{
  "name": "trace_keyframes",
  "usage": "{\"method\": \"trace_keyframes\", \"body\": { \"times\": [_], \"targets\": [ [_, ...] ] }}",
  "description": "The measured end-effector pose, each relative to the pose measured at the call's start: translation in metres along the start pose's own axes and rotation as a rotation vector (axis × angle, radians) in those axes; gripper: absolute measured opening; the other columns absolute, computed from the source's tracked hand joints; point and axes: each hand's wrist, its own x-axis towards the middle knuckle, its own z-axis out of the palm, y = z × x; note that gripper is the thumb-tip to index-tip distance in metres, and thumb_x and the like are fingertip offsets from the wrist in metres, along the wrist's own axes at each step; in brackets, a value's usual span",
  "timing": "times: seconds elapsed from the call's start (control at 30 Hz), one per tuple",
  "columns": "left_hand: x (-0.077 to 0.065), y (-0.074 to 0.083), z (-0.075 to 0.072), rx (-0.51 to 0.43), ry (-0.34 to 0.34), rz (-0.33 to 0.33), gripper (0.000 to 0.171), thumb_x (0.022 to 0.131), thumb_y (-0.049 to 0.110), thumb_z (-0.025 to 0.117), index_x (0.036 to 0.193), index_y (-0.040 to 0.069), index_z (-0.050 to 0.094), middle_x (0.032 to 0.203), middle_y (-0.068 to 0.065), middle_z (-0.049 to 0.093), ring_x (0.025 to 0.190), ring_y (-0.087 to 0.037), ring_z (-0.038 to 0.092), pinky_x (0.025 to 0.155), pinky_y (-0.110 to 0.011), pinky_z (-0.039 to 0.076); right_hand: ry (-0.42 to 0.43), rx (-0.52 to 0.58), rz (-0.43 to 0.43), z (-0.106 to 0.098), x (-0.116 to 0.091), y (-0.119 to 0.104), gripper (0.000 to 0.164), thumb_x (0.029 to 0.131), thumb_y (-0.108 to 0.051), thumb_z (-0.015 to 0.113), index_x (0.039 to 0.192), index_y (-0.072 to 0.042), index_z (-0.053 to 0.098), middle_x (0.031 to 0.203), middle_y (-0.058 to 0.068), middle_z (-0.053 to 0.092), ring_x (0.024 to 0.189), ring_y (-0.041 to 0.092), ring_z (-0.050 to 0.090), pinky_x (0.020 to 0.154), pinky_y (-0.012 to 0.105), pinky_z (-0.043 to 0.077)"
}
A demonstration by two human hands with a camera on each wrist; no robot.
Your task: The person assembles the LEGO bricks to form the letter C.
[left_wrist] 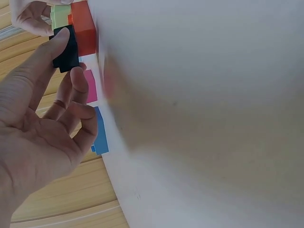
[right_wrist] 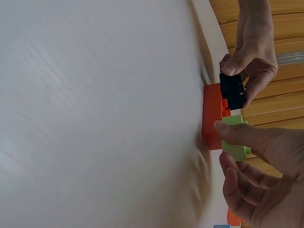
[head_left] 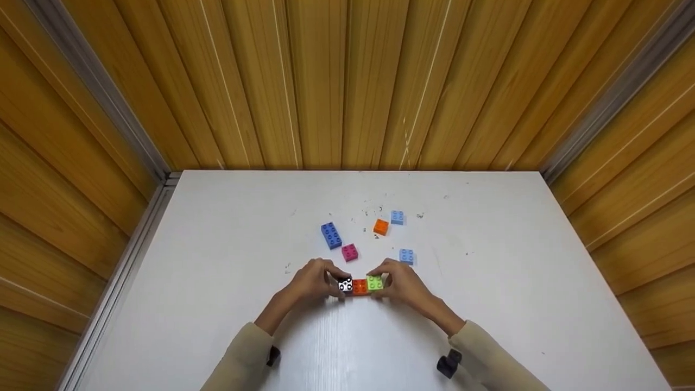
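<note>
Tan sleeves point(head_left: 243, 348) led to left fingers point(head_left: 335, 268) that pinched a black brick point(right_wrist: 232, 90) and right fingers point(head_left: 381, 266) a green brick point(head_left: 374, 282), seemingly stacking on the red brick point(head_left: 359, 287) between the counter's point(head_left: 217, 244) side edges, probably needing a push.

- The left held brick point(left_wrist: 69, 53) is coloured black, the right held brick point(head_left: 374, 283) light green.
- The lower brick point(right_wrist: 212, 114) is coloured red.
- The white table point(head_left: 217, 228) is darkly speckled.

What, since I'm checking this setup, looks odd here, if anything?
The black block in the left hand tilts over the red brick, while the green block looks straighter; whether the black one is seated is unclear. Small dark marks also mar the white tabletop.
</note>
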Motion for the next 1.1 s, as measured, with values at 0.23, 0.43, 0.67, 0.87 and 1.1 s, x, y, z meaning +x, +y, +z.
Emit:
{"method": "trace_keyframes", "body": {
  "times": [0.23,0.43,0.67,0.87,1.1],
  "targets": [
    [-0.004,0.009,0.005,0.168,0.027,0.036,0.041,0.078,0.018,0.09,0.117,0.017,0.079,0.099,0.0,0.074,0.08,-0.01,0.058,0.067,-0.024,0.045,0.01,-0.024,-0.009,0.0,0.001,0.001,0.041,0.072,-0.009,0.091,0.112,-0.008,0.079,0.096,0.003,0.068,0.079,0.016,0.061,0.066,0.021,0.048],
    [-0.003,0.007,0.003,0.173,0.024,0.089,0.04,0.079,0.016,0.089,0.117,0.014,0.078,0.098,-0.002,0.074,0.08,-0.01,0.06,0.066,-0.022,0.046,0.015,-0.05,-0.021,0.001,0.002,0.002,0.041,0.073,-0.011,0.091,0.112,-0.009,0.079,0.095,0.002,0.068,0.079,0.013,0.059,0.067,0.022,0.049],
    [-0.001,0.003,-0.005,0.155,-0.022,0.179,0.041,0.079,0.016,0.089,0.118,0.012,0.078,0.096,-0.004,0.074,0.079,-0.01,0.061,0.068,-0.019,0.049,0.02,-0.067,0.014,0.001,0.001,-0.001,0.042,0.071,-0.012,0.092,0.111,-0.011,0.079,0.096,0.0,0.068,0.08,0.013,0.057,0.068,0.023,0.048],
    [0.007,0.001,-0.017,0.114,-0.123,0.232,0.034,0.086,0.018,0.083,0.118,0.008,0.077,0.105,-0.009,0.077,0.086,-0.018,0.067,0.073,-0.021,0.052,0.016,-0.082,0.015,0.001,0.001,-0.003,0.042,0.072,-0.014,0.092,0.112,-0.011,0.079,0.097,0.0,0.068,0.08,0.013,0.056,0.068,0.024,0.047],
    [0.029,0.001,-0.016,-0.081,-0.059,0.271,0.048,0.095,0.015,0.071,0.136,-0.007,0.059,0.12,-0.027,0.069,0.094,-0.034,0.068,0.079,-0.025,0.053,0.003,-0.087,0.031,0.0,0.0,-0.003,0.042,0.072,-0.013,0.092,0.112,-0.012,0.079,0.1,0.001,0.069,0.081,0.012,0.058,0.068,0.024,0.049]
  ]
}}
